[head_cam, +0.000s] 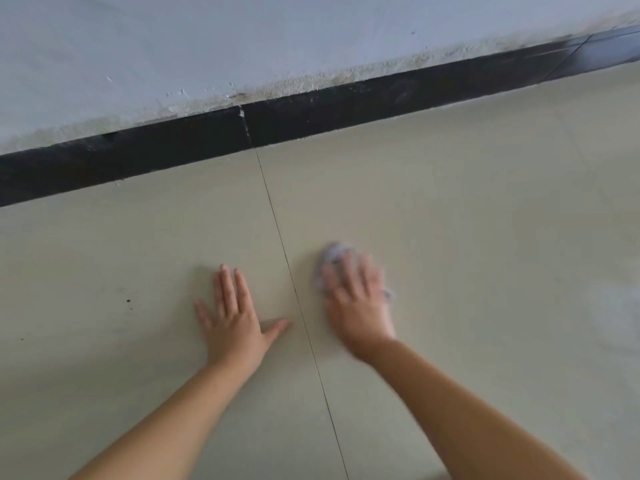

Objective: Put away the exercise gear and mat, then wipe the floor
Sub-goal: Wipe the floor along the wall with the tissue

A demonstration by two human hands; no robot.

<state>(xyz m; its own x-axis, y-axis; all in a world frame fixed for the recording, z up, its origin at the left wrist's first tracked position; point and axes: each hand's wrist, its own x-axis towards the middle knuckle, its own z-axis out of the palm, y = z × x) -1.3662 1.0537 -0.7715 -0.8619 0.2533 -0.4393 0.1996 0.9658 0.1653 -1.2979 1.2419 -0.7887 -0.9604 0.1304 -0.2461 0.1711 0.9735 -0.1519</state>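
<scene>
My right hand [356, 299] lies flat, fingers straight, on a small pale blue-grey cloth [333, 255] and presses it onto the beige tiled floor [485, 220]. The hand and cloth are blurred by motion. Only the cloth's far edge and a bit at the right side show from under the fingers. My left hand [235, 317] rests flat on the floor just left of a tile joint [291, 278], fingers spread, holding nothing. No exercise gear or mat is in view.
A black skirting strip [311, 112] runs along the foot of a pale wall [242, 46] with flaking paint, beyond my hands. A few dark specks [129, 301] lie on the floor at the left. Bare tiles stretch to the right.
</scene>
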